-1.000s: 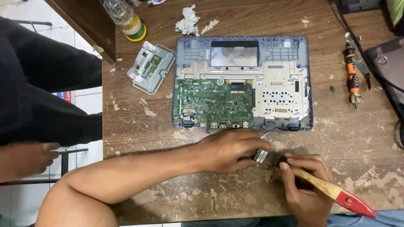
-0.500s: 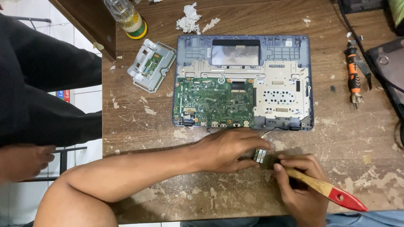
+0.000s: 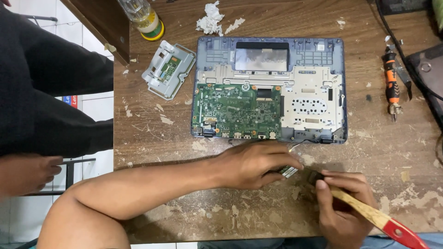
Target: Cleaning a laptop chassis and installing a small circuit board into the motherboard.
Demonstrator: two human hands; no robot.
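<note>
A: How much room is there around the hands?

B: The wooden table (image 3: 152, 138) ends at its left edge about a quarter of the way across the frame, and its near edge runs along the bottom. Both hands work in the bare strip between that near edge and the opened laptop base (image 3: 270, 87) in the upper middle. To the lower right of the frame the wood is scuffed and flaky but open.

A: Anything with labels or packaging?

B: A clear bottle with a yellow-green base (image 3: 146, 20) stands at the top left of the table. Just below it lies a grey trackpad module (image 3: 168, 69), tilted. Crumpled white tissue (image 3: 210, 18) sits at the top middle. An orange and black tool (image 3: 392, 83) lies at the right, near a dark cable.

A: And the hands?

B: The left hand (image 3: 251, 163) is curled, pinning a small circuit card (image 3: 289, 171) to the table with its fingertips. The right hand (image 3: 344, 207) is closed around a paintbrush (image 3: 369, 214) with a pale wooden handle and red end; its bristles sit just beside the card, touching or nearly so, I cannot tell.

A: Anyone else?

B: A person in a dark sleeve (image 3: 50, 101) fills the left of the frame, off the table.
</note>
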